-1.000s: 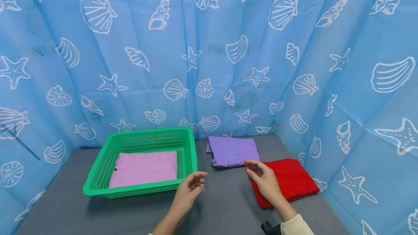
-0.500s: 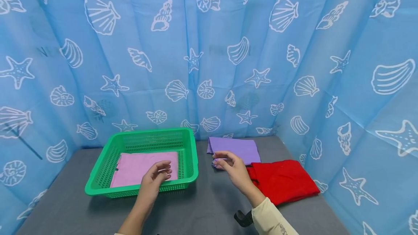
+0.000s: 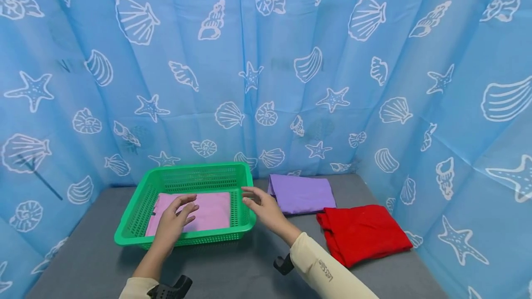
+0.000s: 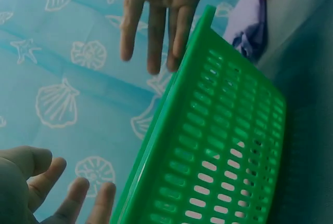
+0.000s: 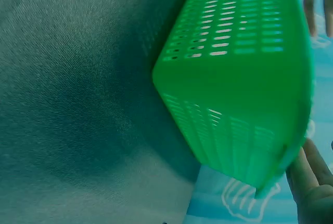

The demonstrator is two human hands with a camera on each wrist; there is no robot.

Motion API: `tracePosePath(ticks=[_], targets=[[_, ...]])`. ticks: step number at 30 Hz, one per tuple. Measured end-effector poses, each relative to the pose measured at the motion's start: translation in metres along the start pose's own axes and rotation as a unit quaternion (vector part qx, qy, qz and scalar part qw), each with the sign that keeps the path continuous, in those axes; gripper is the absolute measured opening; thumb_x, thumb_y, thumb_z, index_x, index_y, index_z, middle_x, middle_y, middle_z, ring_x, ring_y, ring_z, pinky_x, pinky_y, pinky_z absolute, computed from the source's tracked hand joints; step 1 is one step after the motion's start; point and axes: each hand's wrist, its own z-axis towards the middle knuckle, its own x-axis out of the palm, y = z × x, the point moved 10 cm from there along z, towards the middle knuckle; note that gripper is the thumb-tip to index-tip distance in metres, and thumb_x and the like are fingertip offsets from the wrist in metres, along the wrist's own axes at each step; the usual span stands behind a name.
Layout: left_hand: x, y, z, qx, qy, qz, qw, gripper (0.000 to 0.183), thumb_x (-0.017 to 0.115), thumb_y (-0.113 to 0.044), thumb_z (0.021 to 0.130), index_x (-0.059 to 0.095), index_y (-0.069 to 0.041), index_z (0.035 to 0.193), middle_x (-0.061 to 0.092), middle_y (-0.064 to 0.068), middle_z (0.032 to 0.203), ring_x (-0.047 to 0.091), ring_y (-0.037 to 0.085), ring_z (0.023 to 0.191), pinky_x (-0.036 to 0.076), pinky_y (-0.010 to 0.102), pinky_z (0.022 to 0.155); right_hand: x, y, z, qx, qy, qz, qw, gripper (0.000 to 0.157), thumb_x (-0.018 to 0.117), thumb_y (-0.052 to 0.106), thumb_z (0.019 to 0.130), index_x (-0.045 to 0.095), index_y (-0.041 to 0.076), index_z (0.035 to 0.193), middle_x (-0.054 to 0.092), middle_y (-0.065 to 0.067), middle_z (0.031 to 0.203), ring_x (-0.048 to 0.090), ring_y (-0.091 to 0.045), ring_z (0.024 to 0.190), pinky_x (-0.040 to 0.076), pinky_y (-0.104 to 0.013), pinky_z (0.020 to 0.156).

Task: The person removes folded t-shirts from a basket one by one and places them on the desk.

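Observation:
A green plastic basket (image 3: pixel 208 238) with slotted walls holds a folded pink cloth (image 3: pixel 214 211). My left hand (image 3: pixel 170 225) hovers over the basket's front side, fingers loosely bent, holding nothing; it partly hides the cloth. At the basket's right rim is my right hand (image 3: pixel 268 211), fingers spread and grasping nothing. In the right wrist view the fingers of that hand (image 5: pixel 312 193) lie close to the rim (image 5: pixel 307 104); whether they touch it, I cannot tell. The left wrist view has both hands above the basket wall (image 4: pixel 208 130).
A folded purple cloth (image 3: pixel 301 194) lies right of the basket, near the back of the grey table (image 3: pixel 232 271). In front of it and further right is a folded red cloth (image 3: pixel 365 232). A blue curtain (image 3: pixel 282 82) with white shells hangs behind and at the sides.
Both hands have moved left: the right from above the red cloth, past the purple one, to the basket's right rim; the left from the basket's front right corner to over its front side.

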Motion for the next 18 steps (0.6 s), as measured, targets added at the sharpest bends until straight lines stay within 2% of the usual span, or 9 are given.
tracePosePath(ticks=[4, 9, 13, 18], targets=[[0.000, -0.001, 0.006, -0.007, 0.005, 0.041, 0.9991, 0.045, 0.047, -0.033, 0.105, 0.046, -0.008, 0.142, 0.045, 0.015, 0.146, 0.053, 0.034, 0.129, 0.048, 0.043, 0.101, 0.010, -0.001, 0.011, 0.024, 0.013, -0.015, 1.000, 0.047, 0.051, 0.032, 0.103, 0.044, 0.017, 0.147, 0.057, -0.014, 0.139, 0.055, -0.032, 0.127, 0.047, -0.049, 0.101], [-0.008, 0.007, 0.011, -0.022, 0.013, 0.084, 0.9962, 0.050, 0.045, -0.037, 0.105, 0.041, -0.011, 0.146, 0.043, 0.017, 0.148, 0.050, 0.038, 0.131, 0.045, 0.048, 0.103, 0.020, -0.004, 0.018, 0.055, 0.012, -0.020, 0.998, 0.056, 0.048, 0.038, 0.103, 0.034, 0.015, 0.152, 0.059, -0.014, 0.136, 0.056, -0.032, 0.126, 0.046, -0.052, 0.101], [-0.015, 0.012, 0.015, -0.031, 0.025, 0.112, 0.9930, 0.056, 0.042, -0.041, 0.105, 0.035, -0.009, 0.150, 0.040, 0.021, 0.149, 0.047, 0.040, 0.133, 0.045, 0.050, 0.104, 0.024, -0.004, 0.020, 0.075, 0.006, -0.037, 0.996, 0.060, 0.049, 0.042, 0.103, 0.032, 0.014, 0.153, 0.059, -0.015, 0.137, 0.055, -0.032, 0.127, 0.047, -0.052, 0.100], [-0.022, 0.016, 0.026, -0.032, 0.028, 0.186, 0.9816, 0.058, 0.040, -0.045, 0.105, 0.037, -0.007, 0.149, 0.042, 0.024, 0.148, 0.045, 0.044, 0.132, 0.043, 0.057, 0.102, 0.028, -0.003, 0.024, 0.098, 0.007, -0.049, 0.994, 0.065, 0.052, 0.044, 0.100, 0.031, 0.013, 0.154, 0.056, -0.019, 0.139, 0.057, -0.033, 0.124, 0.049, -0.052, 0.098]])
